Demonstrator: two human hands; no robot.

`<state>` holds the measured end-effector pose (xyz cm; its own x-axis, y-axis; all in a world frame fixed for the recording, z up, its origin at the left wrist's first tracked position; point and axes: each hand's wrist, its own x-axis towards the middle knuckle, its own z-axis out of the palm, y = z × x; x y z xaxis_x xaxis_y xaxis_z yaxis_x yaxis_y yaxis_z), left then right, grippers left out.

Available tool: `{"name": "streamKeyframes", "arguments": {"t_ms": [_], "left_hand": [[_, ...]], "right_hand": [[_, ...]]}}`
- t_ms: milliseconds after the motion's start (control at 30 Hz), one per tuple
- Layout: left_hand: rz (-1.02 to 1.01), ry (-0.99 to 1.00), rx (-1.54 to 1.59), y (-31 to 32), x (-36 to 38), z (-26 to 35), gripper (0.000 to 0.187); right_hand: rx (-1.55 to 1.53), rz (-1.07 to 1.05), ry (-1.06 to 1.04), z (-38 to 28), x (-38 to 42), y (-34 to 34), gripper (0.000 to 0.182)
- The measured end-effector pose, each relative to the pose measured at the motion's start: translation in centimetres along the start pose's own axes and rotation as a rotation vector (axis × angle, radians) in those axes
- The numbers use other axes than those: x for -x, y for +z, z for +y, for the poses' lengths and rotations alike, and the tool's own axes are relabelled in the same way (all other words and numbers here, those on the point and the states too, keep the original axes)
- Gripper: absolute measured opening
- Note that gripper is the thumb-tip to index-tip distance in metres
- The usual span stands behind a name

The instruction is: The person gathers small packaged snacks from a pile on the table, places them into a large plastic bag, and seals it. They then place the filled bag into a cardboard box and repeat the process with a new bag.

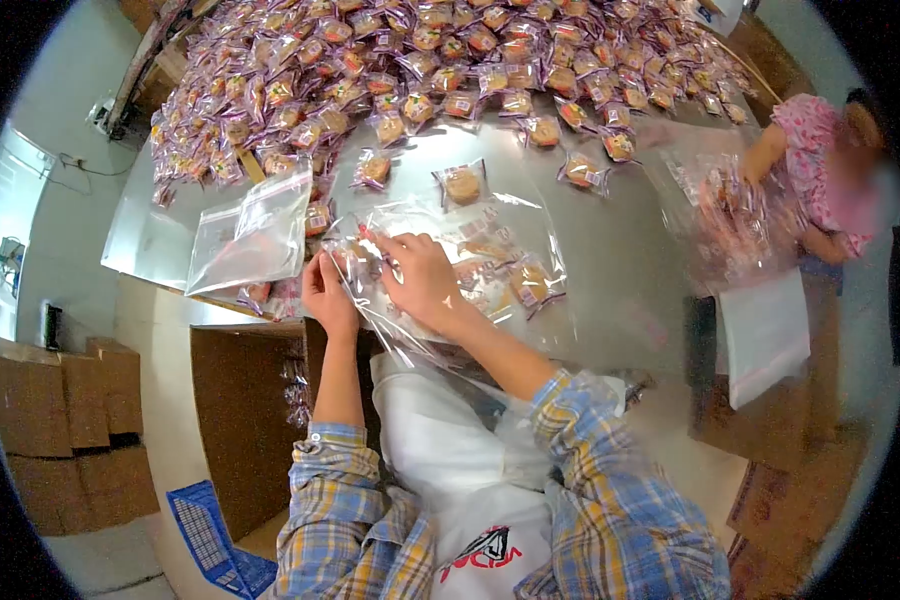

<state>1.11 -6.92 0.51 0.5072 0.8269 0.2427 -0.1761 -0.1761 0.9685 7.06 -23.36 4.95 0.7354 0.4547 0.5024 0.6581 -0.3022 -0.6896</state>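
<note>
A large clear plastic bag (540,235) lies on the metal table in front of me, several wrapped pastries inside or under its film. My left hand (330,295) is closed at the bag's left edge, thumb and fingers pinching the plastic. Just right of it, my right hand (422,278) reaches across the bag with its fingers bent towards a wrapped pastry (350,258); the fingertips grip the film there. One wrapped pastry (532,285) shows near the bag's right side. Beyond the bag lies a round wrapped pastry (461,184).
A big heap of wrapped pastries (420,60) covers the table's far side. Flat clear bags (250,235) lie at the left edge. At right, another person (815,160) handles a filled bag (720,205). Cardboard boxes (65,400) and a blue crate (210,540) stand on the floor.
</note>
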Motion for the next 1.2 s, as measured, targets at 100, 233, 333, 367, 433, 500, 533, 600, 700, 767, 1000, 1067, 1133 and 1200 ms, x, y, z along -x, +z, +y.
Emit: {"name": "streamKeyframes", "arguments": {"t_ms": [100, 233, 333, 367, 433, 500, 533, 600, 700, 767, 1000, 1067, 1133, 1200], "left_hand": [[-0.026, 0.004, 0.038, 0.0, 0.0, 0.2, 0.028], [-0.026, 0.083, -0.038, -0.1, 0.2, -0.2, 0.026], [-0.016, 0.125, -0.105, -0.4, 0.7, -1.1, 0.023], [-0.01, 0.131, -0.114, -0.5, 0.6, -1.4, 0.023], [0.028, 0.141, -0.108, -0.2, 0.4, -1.6, 0.021], [0.059, 0.146, -0.132, 0.1, 0.5, -1.1, 0.019], [0.074, 0.148, -0.145, 0.3, 0.7, -0.7, 0.018], [0.047, 0.104, -0.162, 0.5, 0.8, -0.3, 0.018], [0.072, 0.13, -0.193, 0.7, 0.9, 0.3, 0.019], [0.079, 0.173, -0.269, 0.8, 1.3, 1.1, 0.02], [0.088, 0.174, -0.265, 0.8, 0.9, -0.4, 0.018], [0.093, 0.189, -0.288, 1.0, 1.2, 0.6, 0.018], [0.08, 0.181, -0.286, 1.2, 1.2, 0.6, 0.018], [0.074, 0.206, -0.314, 1.2, 1.2, 0.6, 0.021]], "right_hand": [[0.132, -0.071, -0.057, -1.1, 2.1, -3.1, 0.051], [0.352, -0.155, -0.085, -1.0, 6.3, -8.4, 0.055], [0.504, -0.169, 0.0, -0.5, 8.0, -12.2, 0.057], [0.558, -0.164, 0.038, -0.2, 8.3, -13.0, 0.057], [0.543, -0.131, 0.132, 0.8, 9.2, -13.9, 0.058], [0.57, -0.137, 0.18, 1.9, 9.5, -14.4, 0.056], [0.533, -0.163, 0.207, 2.1, 9.5, -14.6, 0.055], [0.459, -0.211, 0.253, 1.9, 8.7, -15.0, 0.053], [-0.051, -0.1, 0.369, -0.3, 7.1, -13.8, 0.047], [-0.146, -0.007, 0.313, 0.0, 6.4, -10.9, 0.049], [-0.793, 0.085, 0.627, 4.8, 1.6, 0.0, 0.047], [-0.804, 0.124, 0.559, 6.1, 0.4, 1.9, 0.042], [-0.895, 0.082, 0.613, 5.6, -0.4, 1.0, 0.043], [-0.802, 0.03, 0.585, 3.2, -0.9, -0.8, 0.046]]}}
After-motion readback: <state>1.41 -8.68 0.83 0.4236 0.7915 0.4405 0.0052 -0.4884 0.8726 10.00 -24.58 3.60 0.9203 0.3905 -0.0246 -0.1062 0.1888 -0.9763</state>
